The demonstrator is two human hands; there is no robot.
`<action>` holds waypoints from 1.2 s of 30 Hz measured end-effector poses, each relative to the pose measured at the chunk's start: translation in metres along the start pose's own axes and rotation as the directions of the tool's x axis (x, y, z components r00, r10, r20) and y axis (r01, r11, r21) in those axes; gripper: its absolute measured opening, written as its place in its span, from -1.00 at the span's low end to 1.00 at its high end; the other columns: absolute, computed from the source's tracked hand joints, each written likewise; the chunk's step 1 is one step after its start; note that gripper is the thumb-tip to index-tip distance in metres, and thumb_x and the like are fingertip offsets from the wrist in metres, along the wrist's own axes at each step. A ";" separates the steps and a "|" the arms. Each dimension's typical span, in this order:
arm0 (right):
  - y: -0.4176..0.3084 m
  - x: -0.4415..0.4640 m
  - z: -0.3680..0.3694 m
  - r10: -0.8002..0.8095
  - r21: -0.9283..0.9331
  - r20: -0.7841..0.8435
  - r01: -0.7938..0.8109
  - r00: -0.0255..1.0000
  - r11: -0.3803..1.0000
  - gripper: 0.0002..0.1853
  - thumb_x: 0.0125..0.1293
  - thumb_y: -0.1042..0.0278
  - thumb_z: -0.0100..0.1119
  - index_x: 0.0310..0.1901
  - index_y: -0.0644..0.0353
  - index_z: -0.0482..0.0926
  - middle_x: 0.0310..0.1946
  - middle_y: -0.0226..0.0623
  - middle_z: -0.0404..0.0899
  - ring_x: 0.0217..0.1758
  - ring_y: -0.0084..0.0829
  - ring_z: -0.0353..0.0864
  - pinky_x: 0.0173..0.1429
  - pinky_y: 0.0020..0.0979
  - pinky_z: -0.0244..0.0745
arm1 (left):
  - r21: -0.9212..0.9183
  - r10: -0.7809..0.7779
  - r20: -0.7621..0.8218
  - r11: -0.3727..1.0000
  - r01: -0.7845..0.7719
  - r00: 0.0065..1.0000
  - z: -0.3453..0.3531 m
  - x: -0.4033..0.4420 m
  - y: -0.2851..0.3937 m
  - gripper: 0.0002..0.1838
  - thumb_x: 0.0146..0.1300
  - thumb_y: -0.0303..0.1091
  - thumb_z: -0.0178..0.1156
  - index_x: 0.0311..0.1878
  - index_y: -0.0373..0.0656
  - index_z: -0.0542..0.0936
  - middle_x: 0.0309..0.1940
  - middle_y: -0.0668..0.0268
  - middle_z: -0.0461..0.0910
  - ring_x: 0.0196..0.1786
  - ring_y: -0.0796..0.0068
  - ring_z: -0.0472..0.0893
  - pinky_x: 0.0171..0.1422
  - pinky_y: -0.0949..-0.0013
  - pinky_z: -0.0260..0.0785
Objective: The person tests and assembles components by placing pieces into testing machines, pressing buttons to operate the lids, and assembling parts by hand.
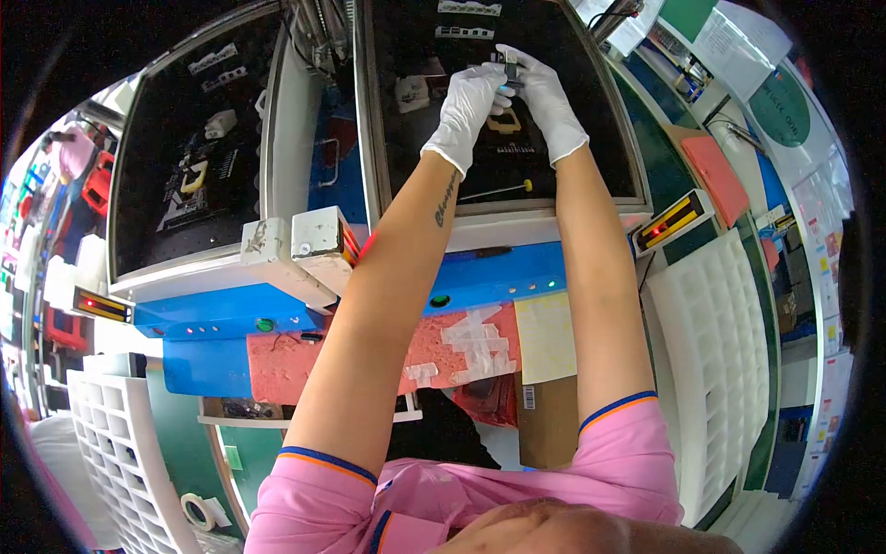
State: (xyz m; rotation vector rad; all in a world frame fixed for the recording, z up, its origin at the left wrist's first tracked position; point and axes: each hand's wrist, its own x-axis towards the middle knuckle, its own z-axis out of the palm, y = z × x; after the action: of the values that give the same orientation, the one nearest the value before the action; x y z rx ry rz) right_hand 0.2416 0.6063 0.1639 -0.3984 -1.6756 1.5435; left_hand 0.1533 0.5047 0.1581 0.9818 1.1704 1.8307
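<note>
Both hands wear white gloves and meet over the right-hand black work bed. My left hand (469, 109) is closed, its fingertips pinching the lower left side of a small dark part (510, 70) with a pale, metallic-looking top. My right hand (546, 100) grips the same part from the right. The part's exact kind is too small to make out. Just below the hands, a cream-coloured looped piece (504, 121) lies on the bed. A crumpled white block (412, 93) sits left of my left hand. Nearer the bed's front edge lies a thin screwdriver-like tool (498, 191) with a yellow end.
A second black bed (194, 157) with similar pieces stands to the left, beyond a white-framed divider. Blue front panels (489, 268) carry green buttons. Sensor bars with red lights (672, 222) flank the station. White foam trays (715, 360) stand at right and left.
</note>
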 end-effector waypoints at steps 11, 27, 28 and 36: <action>0.020 0.007 -0.016 0.146 0.159 0.036 -0.149 0.989 0.976 -0.62 0.25 0.42 0.08 0.12 0.20 0.44 0.00 -0.27 0.51 0.00 -0.46 0.48 0.14 -0.42 0.32 | 0.944 0.363 -0.329 0.144 0.297 0.872 -0.004 0.001 -0.012 -0.49 0.22 0.08 -0.03 -0.07 -0.19 0.56 -0.06 0.05 0.49 -0.02 0.13 0.53 -0.06 0.19 0.45; 0.004 -0.005 -0.006 0.285 -0.165 -0.147 -0.308 0.947 0.937 -0.54 0.13 0.46 0.18 0.12 0.20 0.45 0.16 -0.18 0.34 0.16 -0.30 0.38 0.15 -0.35 0.33 | 0.933 0.147 -0.360 0.075 0.353 0.921 -0.007 0.007 -0.021 -0.52 0.22 0.00 0.02 -0.05 -0.26 0.46 -0.11 0.05 0.50 -0.16 0.17 0.61 -0.24 0.21 0.50; 0.006 -0.002 -0.008 0.269 -0.214 -0.163 -0.300 0.949 0.929 -0.55 0.12 0.43 0.20 0.10 0.16 0.48 0.21 -0.21 0.23 0.14 -0.31 0.38 0.10 -0.33 0.36 | 0.929 0.108 -0.365 0.098 0.356 0.925 -0.009 0.009 -0.020 -0.56 0.24 -0.05 0.01 -0.04 -0.26 0.45 -0.11 0.04 0.51 -0.15 0.15 0.61 -0.24 0.20 0.50; 0.007 0.000 -0.011 0.163 -0.284 -0.276 -0.242 0.947 0.928 -0.55 0.04 0.35 0.27 0.04 0.14 0.52 0.17 -0.24 0.24 0.06 -0.36 0.43 -0.04 -0.36 0.43 | 0.910 0.101 -0.401 0.161 0.383 0.910 -0.021 0.011 -0.021 -0.70 0.23 -0.25 0.04 -0.06 -0.23 0.46 -0.13 0.03 0.56 -0.13 0.10 0.61 -0.22 0.13 0.50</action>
State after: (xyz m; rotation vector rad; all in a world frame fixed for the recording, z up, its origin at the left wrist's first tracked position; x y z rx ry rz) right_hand 0.2475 0.6148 0.1566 -0.9234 -1.7227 1.3026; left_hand 0.1337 0.5128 0.1341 1.0643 2.8095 0.8476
